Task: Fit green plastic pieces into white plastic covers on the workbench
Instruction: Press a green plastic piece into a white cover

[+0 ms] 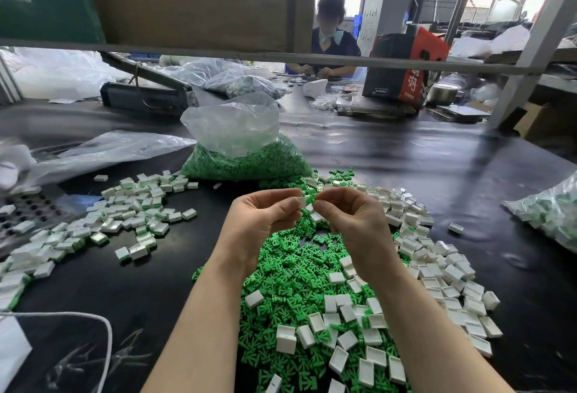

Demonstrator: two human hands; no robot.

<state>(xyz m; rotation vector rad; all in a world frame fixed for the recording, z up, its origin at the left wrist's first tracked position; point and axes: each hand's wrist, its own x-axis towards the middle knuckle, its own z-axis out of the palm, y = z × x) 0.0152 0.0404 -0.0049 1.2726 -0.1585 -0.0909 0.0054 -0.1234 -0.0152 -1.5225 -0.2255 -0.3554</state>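
Green pieces (290,286) everywhere, a big loose heap on the black bench (437,174) right in front, running from under the hands down to the near edge. Left hand (265,217) is raised over the heap with thumb and fingers curled and pinching a white cover (301,202) at its tip. Right hand (349,214) is right next to it, fingertips pinched together and almost meeting the left ones; there's a bit of green showing between them, but I can't tell for sure if it's a piece being held or just the heap behind. Empty white covers (437,274) are scattered along the right side of the heap and mixed in on top near the front. Off to the left is a separate spread of finished ones (125,220), white with green showing at the edge. Further back, just past the heap, sits a clear bag (240,149) stuffed with more green pieces, open at the top. Another bag (552,214) with white and green parts is at the far right edge. Across the bench a second person (331,36) sits working, next to a red and black box (406,64).
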